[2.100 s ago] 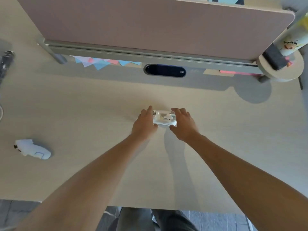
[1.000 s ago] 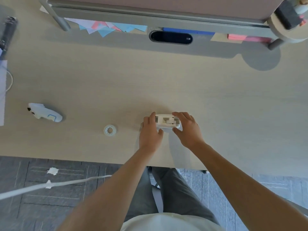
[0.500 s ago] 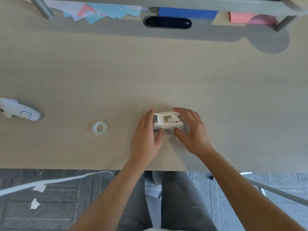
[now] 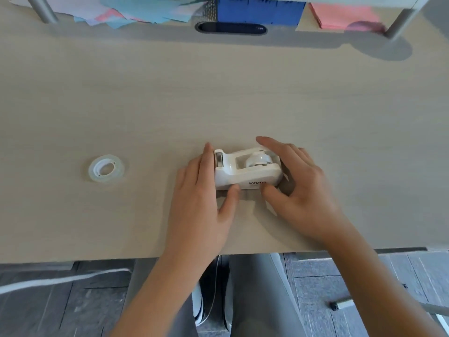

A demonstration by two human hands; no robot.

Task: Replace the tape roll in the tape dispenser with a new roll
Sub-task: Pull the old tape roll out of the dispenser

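White plastic tape dispenser (image 4: 245, 170): stands upright on the pale wood-grain table (image 4: 218, 98), near its front edge, cutter end to the left. A small spool (image 4: 258, 160) sits in its well; whether tape is left on it cannot be told.

Clear tape roll (image 4: 106, 168): lies flat on the table, well apart to the left of the dispenser, untouched. Judged to be the new roll, laid by within easy reach for the swap.

Left hand (image 4: 201, 203): grip loosely open, fingers along the cutter end, thumb against the near side wall. It touches but does not enclose; judged to steady the body against sliding.

Right hand (image 4: 298, 188): grip half open, cupped round the rear end, fingers over the far side beside the spool, thumb at the near lower edge. Judged to be placed for lifting the spool out.

Status: old spool seated; replacement not yet begun.

Backdrop: coloured paper sheets (image 4: 136, 10) under a raised shelf at the far edge.
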